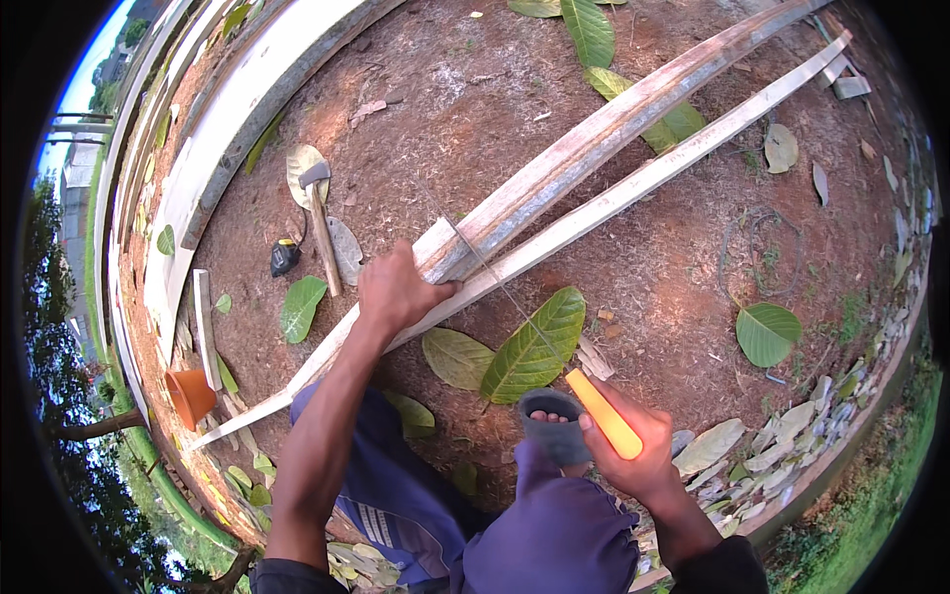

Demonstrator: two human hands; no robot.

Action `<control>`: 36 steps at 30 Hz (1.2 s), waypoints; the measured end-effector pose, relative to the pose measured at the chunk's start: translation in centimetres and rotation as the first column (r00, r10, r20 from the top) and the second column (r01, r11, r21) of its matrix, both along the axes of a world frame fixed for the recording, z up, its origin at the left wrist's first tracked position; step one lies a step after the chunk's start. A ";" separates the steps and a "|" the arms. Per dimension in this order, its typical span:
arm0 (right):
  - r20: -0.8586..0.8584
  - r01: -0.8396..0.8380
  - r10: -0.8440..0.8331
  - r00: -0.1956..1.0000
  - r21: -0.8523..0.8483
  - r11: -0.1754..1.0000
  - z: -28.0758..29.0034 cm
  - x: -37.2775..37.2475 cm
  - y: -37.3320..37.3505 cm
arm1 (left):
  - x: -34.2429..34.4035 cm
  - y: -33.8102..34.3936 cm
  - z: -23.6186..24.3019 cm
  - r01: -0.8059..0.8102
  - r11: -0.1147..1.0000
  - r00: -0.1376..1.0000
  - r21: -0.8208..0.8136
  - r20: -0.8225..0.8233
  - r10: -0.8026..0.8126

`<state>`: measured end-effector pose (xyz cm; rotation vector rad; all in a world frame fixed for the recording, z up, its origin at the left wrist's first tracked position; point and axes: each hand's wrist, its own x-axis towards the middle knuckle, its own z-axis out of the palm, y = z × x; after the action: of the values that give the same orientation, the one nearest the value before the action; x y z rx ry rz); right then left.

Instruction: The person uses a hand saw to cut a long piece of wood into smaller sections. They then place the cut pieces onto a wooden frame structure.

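1. Across brown dirt (426,129), head view: a thick, whitish wooden beam (554,181) lies beside a slim, pale wooden strip (633,190); probably stiff, heavy, best steadied near its end.
2. Left hand (394,289) rests there, thumb spread; hidden fingers' grip can't be told.
3. Right hand (638,450) wraps an orange-handled, thin-bladed saw (604,414), blade crossing the beam.

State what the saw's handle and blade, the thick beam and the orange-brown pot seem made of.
Saw handle: probably smooth plastic, given its even orange-yellow colour.
Saw blade: likely metal, being thin and greyish.
Thick beam: wood, seemingly rough and unpainted, with lengthwise brown-grey streaks.
Pot: terracotta or plastic; its plain colour leaves that open.
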<state>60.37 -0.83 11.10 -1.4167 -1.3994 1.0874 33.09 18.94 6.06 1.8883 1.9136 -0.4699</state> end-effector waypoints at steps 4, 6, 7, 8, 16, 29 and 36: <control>-0.013 0.037 -0.037 0.999 0.000 0.999 -1.9 -4.4 7.8 | 0.9 0.0 0.0 0.013 0.999 1.000 0.031 -0.004 -0.013; -0.022 -0.004 0.003 1.000 -0.053 0.999 -2.1 -5.2 9.6 | 1.0 0.1 0.1 0.006 1.000 1.000 0.022 -0.017 -0.005; -0.026 -0.017 0.015 1.000 -0.084 0.996 -1.6 -4.6 8.7 | 1.1 0.0 0.1 0.004 1.000 1.000 0.017 -0.023 -0.004; -0.029 -0.038 0.035 0.999 -0.113 0.993 -1.1 -4.2 7.8 | 0.8 -0.1 0.2 0.005 1.000 1.000 0.029 -0.015 -0.004; -0.029 0.016 -0.018 0.999 -0.074 0.997 -0.2 -3.5 6.5 | 1.1 -0.5 -0.1 0.007 0.998 0.999 0.068 -0.035 -0.004; -0.126 0.067 -0.072 0.989 -0.045 0.997 -3.8 -3.1 3.9 | 0.8 -0.4 -0.2 0.009 0.998 1.000 0.061 -0.028 -0.007; -0.003 0.024 -0.024 1.000 -0.006 1.000 -3.8 -1.1 -0.9 | 0.6 -0.3 -0.2 -0.015 0.999 1.000 0.052 -0.006 0.015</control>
<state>59.22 -1.74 7.33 -1.4315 -1.3747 1.0787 33.67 18.63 5.88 1.9058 1.9606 -0.4262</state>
